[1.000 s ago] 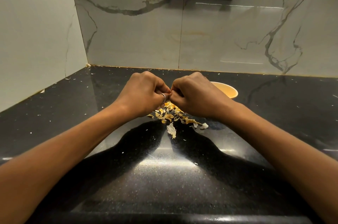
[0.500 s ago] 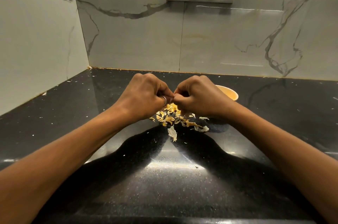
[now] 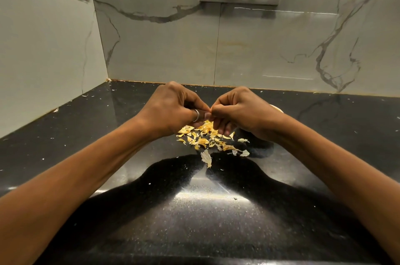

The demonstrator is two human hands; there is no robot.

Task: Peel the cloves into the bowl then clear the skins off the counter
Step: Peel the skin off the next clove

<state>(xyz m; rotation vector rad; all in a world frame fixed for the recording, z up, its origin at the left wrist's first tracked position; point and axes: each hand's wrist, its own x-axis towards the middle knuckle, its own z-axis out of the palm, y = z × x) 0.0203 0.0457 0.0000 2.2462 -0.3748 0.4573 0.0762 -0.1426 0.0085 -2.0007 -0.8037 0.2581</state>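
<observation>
Toward the back edge of the counter [image 3: 86, 134], left hand [image 3: 173, 108] and right hand [image 3: 242, 111] both curled, fingertips pinching a clove [image 3: 209, 111] between them, mostly hidden, long axis impossible to tell, skins [image 3: 205, 139] scattered just beneath, bowl [image 3: 277, 108] peeking behind the right hand.

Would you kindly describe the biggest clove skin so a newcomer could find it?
On the black counter, a pile of yellowish skins lies below the left hand and right hand. The big skin sits alone at the pile's near edge, paler and longer than the rest.

Yellow-white skins [image 3: 205, 139] on speckled black counter [image 3: 194, 221]; grey-veined white wall [image 3: 259, 48]
</observation>
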